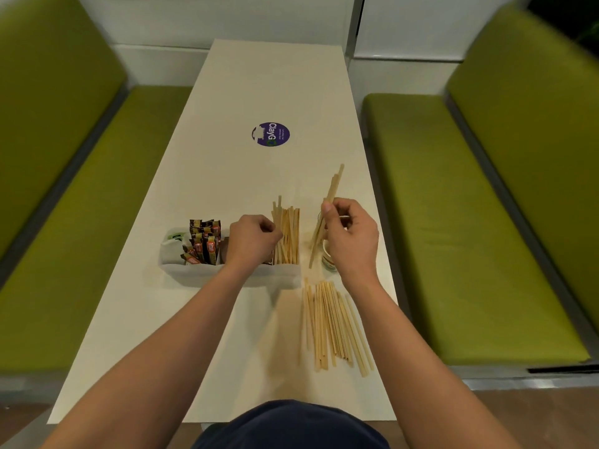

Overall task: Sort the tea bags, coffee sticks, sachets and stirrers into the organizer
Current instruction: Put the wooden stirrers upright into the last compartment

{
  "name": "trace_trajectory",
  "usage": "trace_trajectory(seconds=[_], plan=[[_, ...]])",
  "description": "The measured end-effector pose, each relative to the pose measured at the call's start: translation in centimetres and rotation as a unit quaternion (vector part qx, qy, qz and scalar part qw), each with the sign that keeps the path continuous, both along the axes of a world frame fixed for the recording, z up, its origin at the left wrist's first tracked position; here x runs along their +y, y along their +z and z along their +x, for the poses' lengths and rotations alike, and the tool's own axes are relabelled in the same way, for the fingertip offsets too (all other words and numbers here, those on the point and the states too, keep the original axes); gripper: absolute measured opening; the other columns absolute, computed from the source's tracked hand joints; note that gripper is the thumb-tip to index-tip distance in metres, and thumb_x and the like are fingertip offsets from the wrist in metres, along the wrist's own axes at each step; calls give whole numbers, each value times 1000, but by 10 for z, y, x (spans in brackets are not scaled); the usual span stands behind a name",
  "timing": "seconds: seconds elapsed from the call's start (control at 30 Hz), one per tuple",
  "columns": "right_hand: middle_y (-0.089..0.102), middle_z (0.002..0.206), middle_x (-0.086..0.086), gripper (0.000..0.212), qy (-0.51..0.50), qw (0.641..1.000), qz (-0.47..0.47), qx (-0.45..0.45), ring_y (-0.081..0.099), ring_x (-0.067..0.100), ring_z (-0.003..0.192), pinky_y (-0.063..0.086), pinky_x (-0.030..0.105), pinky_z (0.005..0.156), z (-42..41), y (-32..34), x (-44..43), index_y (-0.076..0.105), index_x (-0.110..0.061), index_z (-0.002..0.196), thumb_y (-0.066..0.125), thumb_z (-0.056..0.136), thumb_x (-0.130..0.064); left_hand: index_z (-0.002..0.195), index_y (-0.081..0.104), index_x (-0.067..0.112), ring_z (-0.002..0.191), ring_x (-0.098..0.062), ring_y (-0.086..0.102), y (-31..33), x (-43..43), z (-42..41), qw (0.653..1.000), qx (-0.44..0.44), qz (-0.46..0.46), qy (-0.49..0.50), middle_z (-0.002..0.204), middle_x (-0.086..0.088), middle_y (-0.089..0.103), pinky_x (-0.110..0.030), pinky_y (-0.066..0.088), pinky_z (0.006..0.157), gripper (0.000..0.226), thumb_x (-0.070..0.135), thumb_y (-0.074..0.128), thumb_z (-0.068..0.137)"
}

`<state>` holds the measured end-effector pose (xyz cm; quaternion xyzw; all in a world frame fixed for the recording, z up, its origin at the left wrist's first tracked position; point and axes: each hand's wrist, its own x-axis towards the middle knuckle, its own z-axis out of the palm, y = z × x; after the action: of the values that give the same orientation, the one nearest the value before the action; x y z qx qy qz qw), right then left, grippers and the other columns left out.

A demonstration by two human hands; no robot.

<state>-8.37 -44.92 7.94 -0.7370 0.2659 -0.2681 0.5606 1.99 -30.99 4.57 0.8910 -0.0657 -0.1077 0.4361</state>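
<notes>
A white organizer (207,273) stands on the table. Its left compartment holds a green-labelled tea bag (175,237), the middle one holds brown and orange coffee sticks (204,243), and the right one holds upright wooden stirrers (288,234). My left hand (252,238) hovers over the organizer beside those stirrers, fingers curled; whether it pinches a stirrer is unclear. My right hand (350,234) is shut on a few wooden stirrers (330,202), held tilted to the right of the organizer. A loose pile of stirrers (334,325) lies on the table in front of it.
A small glass jar (329,259) stands under my right hand near the table's right edge. A purple round sticker (270,134) marks the white table (162,319) farther away. Green padded benches (453,222) flank both sides.
</notes>
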Motion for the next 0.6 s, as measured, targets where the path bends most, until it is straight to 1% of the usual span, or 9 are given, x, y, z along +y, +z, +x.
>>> trace_trajectory(seconds=[0.07,0.13,0.2,0.3,0.4,0.43,0.5,0.57,0.6], plan=[[71,84,-12,8,-1,1000,15,-3,70,13,80,62,44,77,16,-5,3,70,-30,98,65,99,-37,87,76,12,75,-17,69,-8,0,-1,999,-5,31,-11,77,-1,73,-26,53,64,10,18,68,86],[71,83,-13,7,-3,1000,24,0,70,13,79,63,45,75,27,-13,6,69,-33,95,65,98,-38,84,75,11,71,-16,68,-14,0,-2,999,-14,49,-17,72,-1,71,-21,46,58,11,18,68,87],[72,84,-12,12,-3,1000,15,11,71,12,81,63,44,74,36,-20,10,71,-29,97,65,98,-40,82,74,11,66,-13,66,-17,1,-1,998,-20,60,-17,69,0,70,-20,44,56,13,20,68,88],[71,85,-13,17,4,999,-2,50,72,11,81,63,42,76,41,-32,15,72,-24,100,64,98,-39,82,74,12,67,-14,66,-18,1,0,996,-39,76,-33,69,0,70,-25,50,62,16,23,67,90],[71,88,-13,17,19,995,-21,93,73,13,80,61,41,80,42,-42,18,71,-23,101,62,99,-38,85,75,12,73,-17,67,-20,4,0,991,-61,103,-56,76,-1,72,-26,48,65,17,26,66,91],[72,88,-12,17,25,993,-36,108,73,13,80,60,38,80,42,-44,18,71,-22,101,62,99,-36,86,75,12,75,-18,67,-21,5,0,989,-70,114,-63,79,-1,72,-26,48,65,18,27,66,91],[72,86,-10,17,37,987,-74,134,69,10,79,54,29,75,42,-47,19,73,-19,100,62,99,-32,88,74,12,79,-19,67,-23,7,2,986,-89,125,-72,85,-3,70,-30,52,69,19,30,66,90],[72,83,-7,19,48,980,-111,157,65,10,76,50,26,69,42,-48,19,75,-16,99,61,99,-30,92,70,12,79,-17,63,-23,9,3,985,-105,122,-70,93,-3,63,-36,54,72,21,32,65,90],[73,83,-6,20,51,976,-127,167,65,10,75,50,26,67,41,-49,20,75,-16,99,61,99,-30,97,67,12,76,-14,60,-21,10,3,985,-112,118,-64,97,-2,60,-35,52,71,21,32,64,91]])
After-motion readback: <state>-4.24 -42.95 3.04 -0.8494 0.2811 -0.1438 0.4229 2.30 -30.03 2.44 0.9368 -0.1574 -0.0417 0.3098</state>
